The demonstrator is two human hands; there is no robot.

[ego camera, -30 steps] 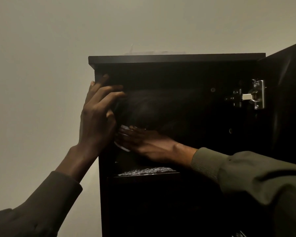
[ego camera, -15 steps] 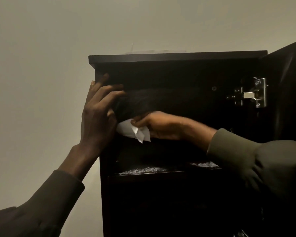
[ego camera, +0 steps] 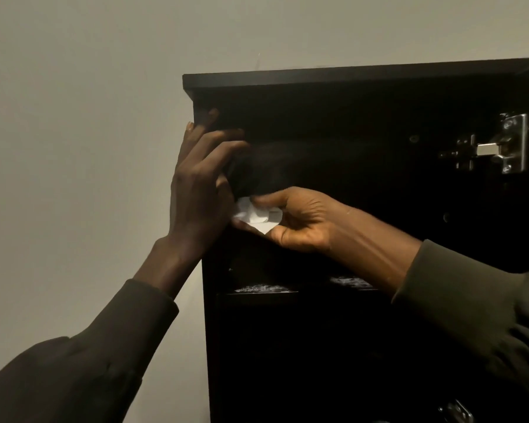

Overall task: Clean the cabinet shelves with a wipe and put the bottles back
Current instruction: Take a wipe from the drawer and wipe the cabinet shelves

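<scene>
At cabinet (ego camera: 358, 77) mouth: right hand (ego camera: 300, 221) pinches wipe (ego camera: 255, 215); left hand (ego camera: 199, 184) braces, fingers straight.
We judge the loosely pinched wipe may drop.

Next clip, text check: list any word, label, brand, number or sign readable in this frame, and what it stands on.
None readable.
The white wipe in the right hand shows no print.
The metal hinge bears no stamp that can be made out.
The dark cabinet, which the left hand touches, carries no label.
</scene>
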